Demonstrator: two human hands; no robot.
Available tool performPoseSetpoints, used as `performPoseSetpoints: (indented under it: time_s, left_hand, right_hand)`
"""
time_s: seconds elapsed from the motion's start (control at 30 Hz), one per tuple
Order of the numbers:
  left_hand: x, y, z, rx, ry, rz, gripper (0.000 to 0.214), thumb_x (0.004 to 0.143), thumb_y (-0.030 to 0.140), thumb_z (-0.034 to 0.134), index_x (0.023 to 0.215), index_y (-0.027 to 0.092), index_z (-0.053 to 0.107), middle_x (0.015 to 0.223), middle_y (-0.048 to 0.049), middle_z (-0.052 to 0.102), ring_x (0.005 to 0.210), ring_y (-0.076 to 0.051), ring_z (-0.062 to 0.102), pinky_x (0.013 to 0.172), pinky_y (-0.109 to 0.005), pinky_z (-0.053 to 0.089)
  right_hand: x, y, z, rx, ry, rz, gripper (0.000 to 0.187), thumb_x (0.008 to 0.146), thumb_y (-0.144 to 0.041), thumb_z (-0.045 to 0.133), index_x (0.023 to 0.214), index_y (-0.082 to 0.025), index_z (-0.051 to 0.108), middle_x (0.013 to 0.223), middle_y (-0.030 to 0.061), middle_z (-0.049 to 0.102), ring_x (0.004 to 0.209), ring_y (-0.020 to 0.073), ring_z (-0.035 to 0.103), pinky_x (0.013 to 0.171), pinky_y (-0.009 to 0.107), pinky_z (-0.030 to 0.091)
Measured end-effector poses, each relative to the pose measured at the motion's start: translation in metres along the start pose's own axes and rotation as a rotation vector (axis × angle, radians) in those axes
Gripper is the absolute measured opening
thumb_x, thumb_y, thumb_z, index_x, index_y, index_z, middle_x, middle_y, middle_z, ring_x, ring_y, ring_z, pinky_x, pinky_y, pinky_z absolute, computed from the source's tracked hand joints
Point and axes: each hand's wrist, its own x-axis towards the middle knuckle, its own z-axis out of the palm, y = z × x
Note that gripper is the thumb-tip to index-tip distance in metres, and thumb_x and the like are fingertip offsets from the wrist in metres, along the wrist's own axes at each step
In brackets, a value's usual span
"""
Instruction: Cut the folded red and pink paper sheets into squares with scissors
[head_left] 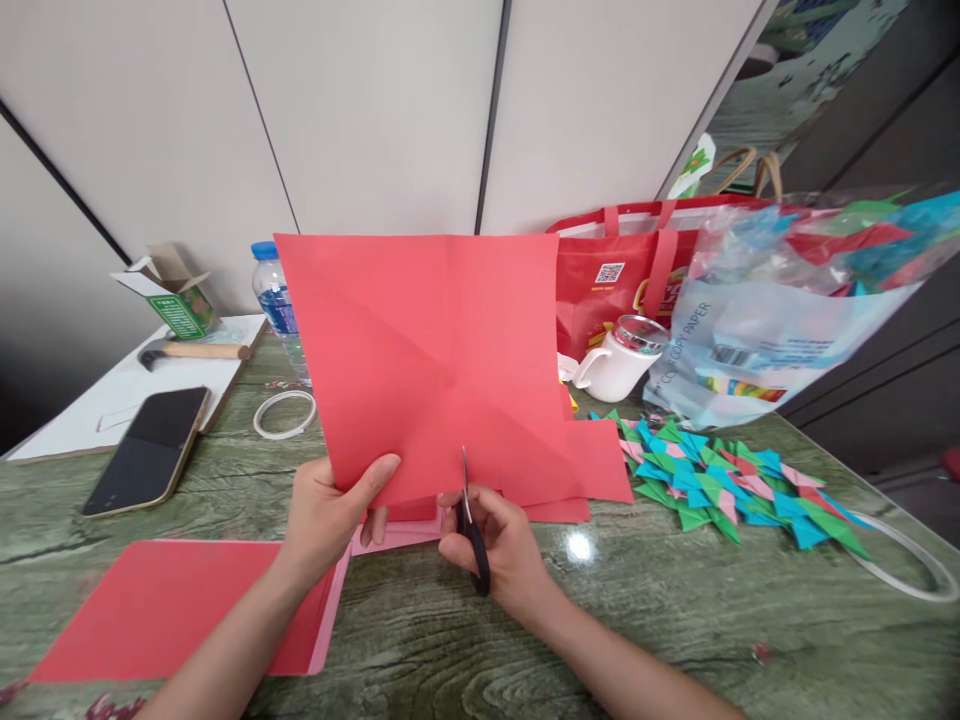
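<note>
A large red sheet of paper (420, 350) stands upright before me, with a faint crease down its middle. My left hand (337, 510) is closed on its lower left corner, thumb on the near face. In my right hand (495, 550) is a pair of black-handled scissors (478, 555), fingers through the loops. The scissors' blades point up at the sheet's lower edge, near the crease; one blade shows in front of the paper. Behind and below lie more red sheets (600, 465) and a pink sheet (397, 535). A stack of red paper (180, 600) rests by my left forearm.
At left are a phone (150, 450), a hammer (202, 350), a small box (180, 300), a bottle (276, 300) and a tape roll (285, 414). At right stand a white mug (619, 368), a red bag (600, 270), a plastic bag (772, 330) and folded paper pieces (720, 485).
</note>
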Motion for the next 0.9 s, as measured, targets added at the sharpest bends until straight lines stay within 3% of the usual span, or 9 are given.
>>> performPoseSetpoints:
  time_s: [0.9]
  left_hand:
    - [-0.0008,-0.0019,-0.0002,-0.043,-0.008,0.000,0.040,0.073,0.031,0.057,0.037,0.019,0.046,0.021,0.0046,0.043,0.017,-0.007,0.035,0.022,-0.018,0.025]
  right_hand:
    - [0.0008,0.0005,0.0018,0.016,0.060,0.056,0.028,0.062,-0.038,0.071,0.075,-0.018,0.055,0.055,-0.0053,0.047,0.040,0.0058,0.040,0.037,0.019,0.035]
